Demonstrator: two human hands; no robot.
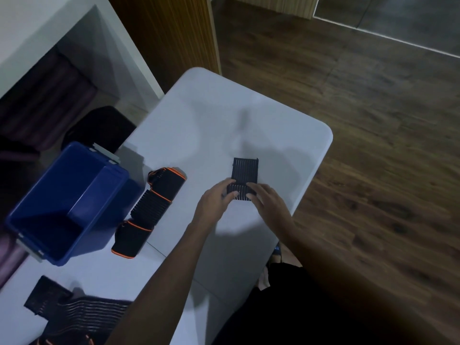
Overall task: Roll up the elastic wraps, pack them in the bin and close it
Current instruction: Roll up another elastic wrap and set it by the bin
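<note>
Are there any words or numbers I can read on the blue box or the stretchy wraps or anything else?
No, there is nothing to read in this picture.
Blue bin: plain walls, no label showing.
Black ribbed wrap being rolled by the left hand and right hand: only ribs, no print.
Orange-edged wrap: no visible writing.
Wraps at the near table edge: too blurred to tell.

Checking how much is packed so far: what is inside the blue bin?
The blue bin shows only its bare floor and inner walls; no wraps inside. The corner under its near rim is in shadow and cannot be checked.
</note>
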